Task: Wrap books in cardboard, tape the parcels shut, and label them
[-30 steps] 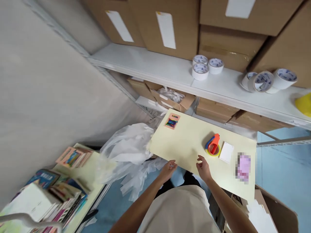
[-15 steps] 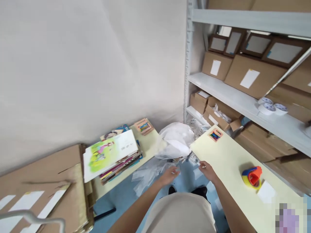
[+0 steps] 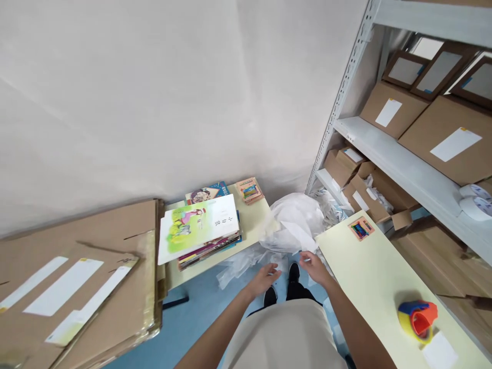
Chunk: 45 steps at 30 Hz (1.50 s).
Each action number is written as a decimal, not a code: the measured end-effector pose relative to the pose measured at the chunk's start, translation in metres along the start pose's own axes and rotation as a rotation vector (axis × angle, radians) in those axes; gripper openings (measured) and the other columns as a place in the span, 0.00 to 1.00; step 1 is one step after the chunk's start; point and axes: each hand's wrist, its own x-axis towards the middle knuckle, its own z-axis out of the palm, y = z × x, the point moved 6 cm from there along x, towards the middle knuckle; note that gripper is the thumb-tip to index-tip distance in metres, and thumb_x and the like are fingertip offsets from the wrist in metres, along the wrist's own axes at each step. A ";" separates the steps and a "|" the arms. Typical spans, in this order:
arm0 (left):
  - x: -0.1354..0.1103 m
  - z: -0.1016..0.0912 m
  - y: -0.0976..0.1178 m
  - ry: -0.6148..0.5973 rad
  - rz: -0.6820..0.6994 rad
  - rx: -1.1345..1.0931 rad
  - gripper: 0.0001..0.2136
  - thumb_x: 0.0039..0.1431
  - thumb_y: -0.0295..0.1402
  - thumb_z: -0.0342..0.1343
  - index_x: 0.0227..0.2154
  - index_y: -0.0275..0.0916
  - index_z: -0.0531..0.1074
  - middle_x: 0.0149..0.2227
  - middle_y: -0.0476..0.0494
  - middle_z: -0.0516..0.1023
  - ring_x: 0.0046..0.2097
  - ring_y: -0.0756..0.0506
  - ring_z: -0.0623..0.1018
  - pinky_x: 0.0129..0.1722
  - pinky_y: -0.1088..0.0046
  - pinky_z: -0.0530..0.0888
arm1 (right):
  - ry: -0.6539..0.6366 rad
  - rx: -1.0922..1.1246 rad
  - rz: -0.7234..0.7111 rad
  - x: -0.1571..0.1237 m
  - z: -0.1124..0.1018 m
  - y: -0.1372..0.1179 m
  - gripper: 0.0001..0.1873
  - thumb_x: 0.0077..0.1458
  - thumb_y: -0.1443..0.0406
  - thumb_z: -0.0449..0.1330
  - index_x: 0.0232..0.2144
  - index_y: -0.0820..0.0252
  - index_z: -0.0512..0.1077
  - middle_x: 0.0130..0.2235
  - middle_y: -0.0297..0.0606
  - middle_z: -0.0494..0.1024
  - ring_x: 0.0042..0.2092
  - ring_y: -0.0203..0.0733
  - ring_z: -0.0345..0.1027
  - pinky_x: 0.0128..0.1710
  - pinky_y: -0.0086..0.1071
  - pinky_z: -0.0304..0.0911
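Note:
Over the blue floor, in front of my body, my left hand (image 3: 263, 280) hangs with its fingers loosely curled and apart. No object shows in it. My right hand (image 3: 314, 266) is just below a white plastic bag (image 3: 294, 220), its fingers slightly parted and nothing visible between them. Whether its fingertips touch the bag, I cannot tell. On the left table, a stack of picture books (image 3: 200, 225) has a white and green cover on top. Behind it lies a small pile of orange cards (image 3: 249, 190). The right table (image 3: 346, 271) carries one similar card (image 3: 361, 228).
A tape dispenser (image 3: 418, 320) and a white paper (image 3: 440, 351) lie on the right table. Flattened cardboard boxes (image 3: 115, 225) lean at the left. Metal shelving (image 3: 415, 154) with cartons and white tape rolls (image 3: 476, 207) stands right. Scraps of plastic (image 3: 240, 269) litter the floor.
The view has swung to the right side's near floor, with the tables and shelves shifting rightward in the picture. My hands have come closer together, and one shoe has stepped forward.

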 end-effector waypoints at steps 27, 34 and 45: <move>0.116 -0.032 0.095 0.439 0.239 0.180 0.45 0.35 0.42 0.70 0.60 0.38 0.60 0.62 0.30 0.62 0.66 0.30 0.59 0.64 0.47 0.58 | -0.075 -0.224 -0.093 0.120 -0.048 -0.041 0.09 0.52 0.67 0.55 0.34 0.57 0.75 0.39 0.39 0.79 0.44 0.46 0.71 0.48 0.37 0.63; 0.161 -0.015 0.149 0.015 0.293 -0.292 0.59 0.33 0.42 0.72 0.67 0.46 0.42 0.69 0.29 0.50 0.67 0.32 0.59 0.64 0.49 0.59 | 0.227 0.487 0.166 0.062 -0.116 -0.052 0.13 0.36 0.62 0.55 0.27 0.59 0.74 0.27 0.34 0.77 0.32 0.45 0.71 0.35 0.34 0.65; 0.145 0.050 0.169 -0.355 0.062 -0.411 0.22 0.36 0.45 0.70 0.32 0.34 0.75 0.35 0.38 0.81 0.41 0.40 0.80 0.40 0.65 0.74 | 0.547 0.731 0.232 -0.016 -0.102 -0.040 0.16 0.40 0.54 0.58 0.31 0.57 0.68 0.27 0.35 0.73 0.28 0.42 0.69 0.30 0.35 0.67</move>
